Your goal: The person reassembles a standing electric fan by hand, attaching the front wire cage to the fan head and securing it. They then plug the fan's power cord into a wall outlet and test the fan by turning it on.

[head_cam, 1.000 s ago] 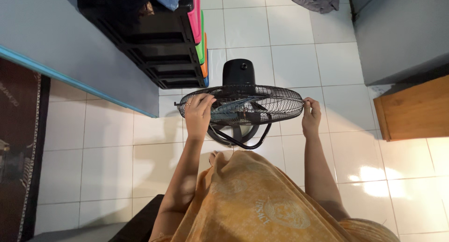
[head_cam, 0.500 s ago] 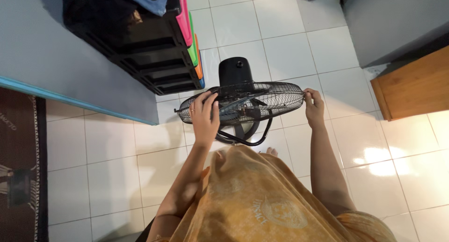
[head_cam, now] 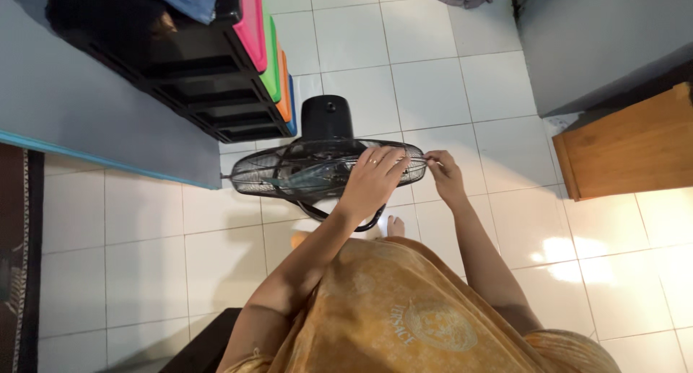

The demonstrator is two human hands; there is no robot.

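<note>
Left hand (head_cam: 373, 178): fingers loosely curled over the front wire grille.
Right hand (head_cam: 443, 172): pinching the grille's right rim.
Floor fan (head_cam: 317, 167): black, round metal mesh, standing on white glossy tiles (head_cam: 426, 77).

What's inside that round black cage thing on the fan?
Inside the black wire cage you can see bluish fan blades. The left hand lies over the cage's right part, hiding what's under it. The right hand pinches the rim.
</note>
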